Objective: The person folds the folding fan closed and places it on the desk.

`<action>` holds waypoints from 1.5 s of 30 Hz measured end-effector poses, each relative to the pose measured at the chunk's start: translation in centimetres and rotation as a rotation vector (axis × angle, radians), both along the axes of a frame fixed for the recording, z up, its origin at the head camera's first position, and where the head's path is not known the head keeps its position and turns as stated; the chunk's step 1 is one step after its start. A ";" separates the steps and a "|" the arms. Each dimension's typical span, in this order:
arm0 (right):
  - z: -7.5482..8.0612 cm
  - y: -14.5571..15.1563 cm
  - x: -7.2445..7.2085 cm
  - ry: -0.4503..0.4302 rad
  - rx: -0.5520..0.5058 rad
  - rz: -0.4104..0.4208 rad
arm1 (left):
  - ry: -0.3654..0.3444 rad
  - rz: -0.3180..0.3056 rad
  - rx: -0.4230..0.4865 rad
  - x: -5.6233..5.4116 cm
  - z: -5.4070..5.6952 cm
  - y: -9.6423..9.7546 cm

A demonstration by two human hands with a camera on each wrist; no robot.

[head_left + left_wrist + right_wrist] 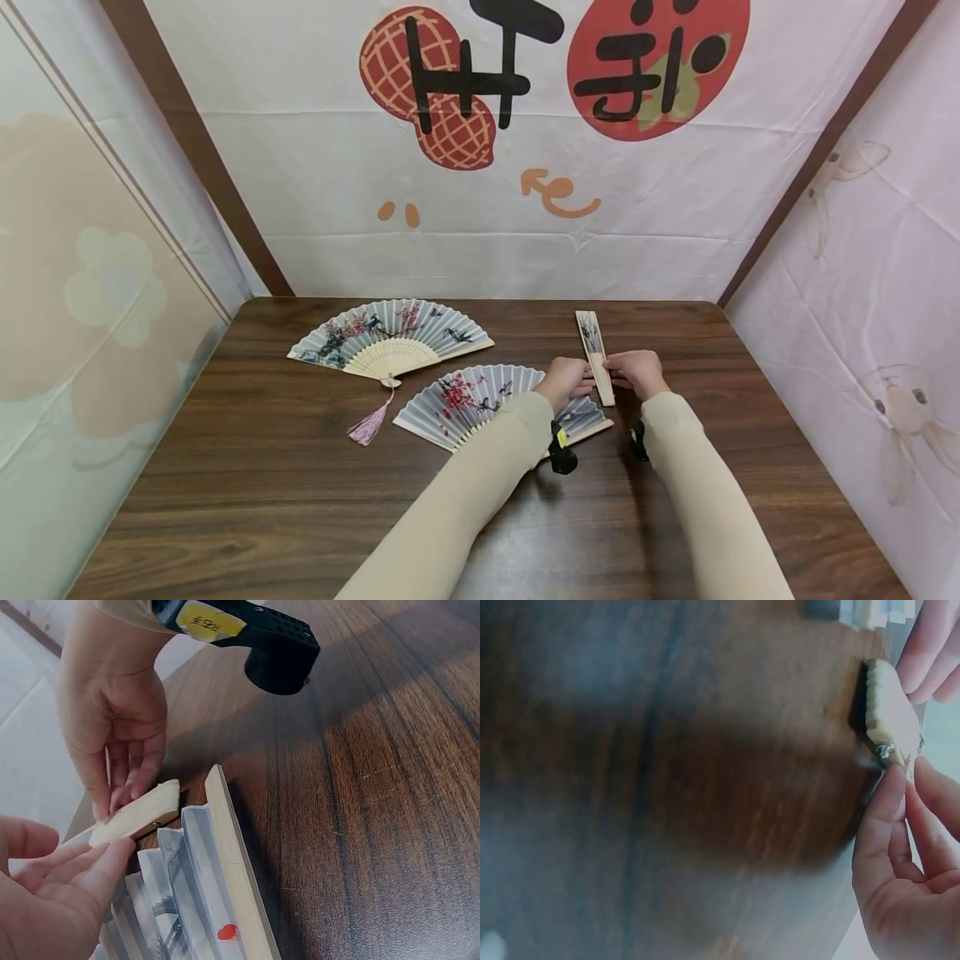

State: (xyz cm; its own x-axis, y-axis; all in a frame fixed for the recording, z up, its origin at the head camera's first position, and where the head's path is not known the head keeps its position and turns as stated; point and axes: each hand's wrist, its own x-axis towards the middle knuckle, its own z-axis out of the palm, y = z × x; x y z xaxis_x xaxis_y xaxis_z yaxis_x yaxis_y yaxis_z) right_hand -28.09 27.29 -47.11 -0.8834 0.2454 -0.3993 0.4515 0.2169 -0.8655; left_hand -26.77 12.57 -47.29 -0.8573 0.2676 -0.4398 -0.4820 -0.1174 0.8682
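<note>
A folded hand fan [596, 358] with pale wooden ribs lies at the back right of the table, between both hands. My left hand [564, 382] has its fingers extended along the fan's left side, fingertips [120, 851] touching the wood. From the other side my right hand [636, 372] pinches the edge of the folded fan [891, 712] between thumb and fingers. Beneath my left forearm lies a spread grey fan [457, 404] with red blossoms, its lower middle hidden by the sleeve.
Another spread fan [397, 333] with pink blossoms lies at the back left, its pink tassel [369, 427] trailing toward the front. The brown wooden table [262, 500] ends at a printed cloth wall [480, 258]. A black wrist camera [561, 454] hangs below my left wrist.
</note>
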 end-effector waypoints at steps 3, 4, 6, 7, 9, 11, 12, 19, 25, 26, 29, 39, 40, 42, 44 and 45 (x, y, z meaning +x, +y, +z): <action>-0.1 0.1 0.6 0.011 -0.016 0.005 | 0.003 0.012 0.040 0.4 -0.1 -0.6; -0.1 0.2 0.9 0.012 -0.010 0.016 | 0.003 0.012 0.062 0.6 0.0 -0.9; -0.1 0.4 1.5 0.014 0.012 0.028 | 0.014 -0.009 0.106 1.1 0.1 -1.7; 0.0 0.5 1.8 0.017 0.015 0.026 | 0.019 -0.019 0.131 1.4 0.2 -2.2; 0.2 0.7 2.4 0.033 0.004 0.030 | 0.018 -0.031 0.197 1.9 0.4 -3.4; 0.4 0.7 2.9 0.054 -0.042 0.023 | 0.018 -0.041 0.244 2.5 0.6 -4.7; 0.6 0.6 3.2 0.067 -0.074 0.020 | 0.018 -0.044 0.264 2.7 0.7 -5.4; 2.1 -0.6 5.4 0.113 -0.231 -0.050 | 0.049 -0.005 0.348 3.9 1.2 -8.7; 2.7 -2.2 6.6 0.110 -0.341 -0.059 | 0.075 0.036 0.384 4.6 1.5 -10.5; 2.7 -2.4 6.8 0.113 -0.354 -0.058 | 0.076 0.037 0.391 4.7 1.6 -10.8; 2.5 -2.8 7.5 0.111 -0.383 -0.043 | 0.082 0.044 0.397 5.2 1.6 -11.7; 1.8 -3.7 10.4 0.118 -0.454 -0.003 | 0.148 0.127 0.347 7.1 0.7 -15.7; 1.8 -3.8 10.5 0.124 -0.464 -0.005 | 0.154 0.133 0.345 7.3 0.7 -16.2; 1.8 -4.0 10.9 0.127 -0.482 -0.001 | 0.159 0.143 0.343 7.7 0.5 -17.1; 1.7 -4.3 11.3 0.121 -0.502 -0.002 | 0.151 0.163 0.336 8.2 0.2 -18.0; 1.5 -4.5 11.4 0.116 -0.511 0.002 | 0.144 0.176 0.336 8.4 0.1 -18.4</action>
